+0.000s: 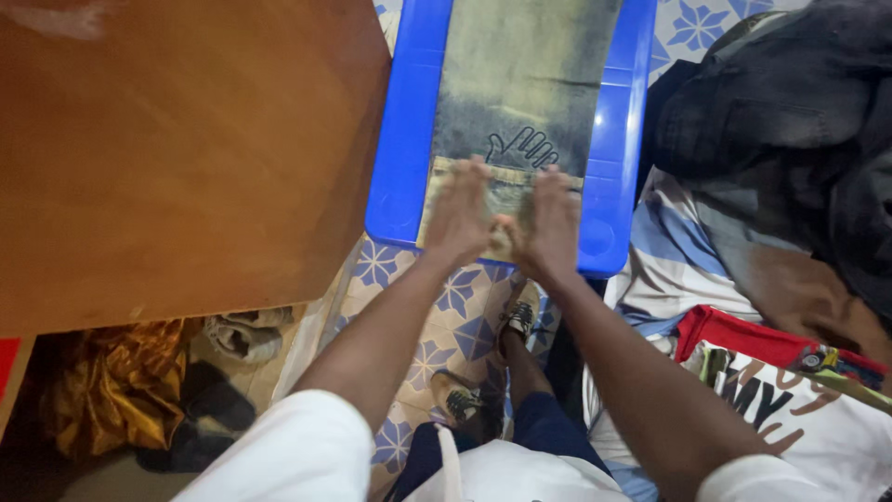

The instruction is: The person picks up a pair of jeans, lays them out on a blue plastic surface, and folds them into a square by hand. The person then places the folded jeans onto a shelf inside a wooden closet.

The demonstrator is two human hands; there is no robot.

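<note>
A faded grey-blue denim garment (pixel 520 84) with a hand outline drawn on it lies flat along a blue plastic table (pixel 406 139). My left hand (pixel 458 214) presses palm-down on the garment's near hem, fingers spread. Beside it, my right hand (pixel 550 223) lies flat on the same hem, thumbs nearly touching. Neither hand grips anything.
A brown wooden tabletop (pixel 167 149) fills the left. A heap of dark clothes (pixel 790 121) and printed shirts (pixel 771 372) lies at the right. Below are a patterned tile floor (pixel 446 307), my sandalled feet (pixel 465 400), and golden cloth (pixel 102 390) under the wooden table.
</note>
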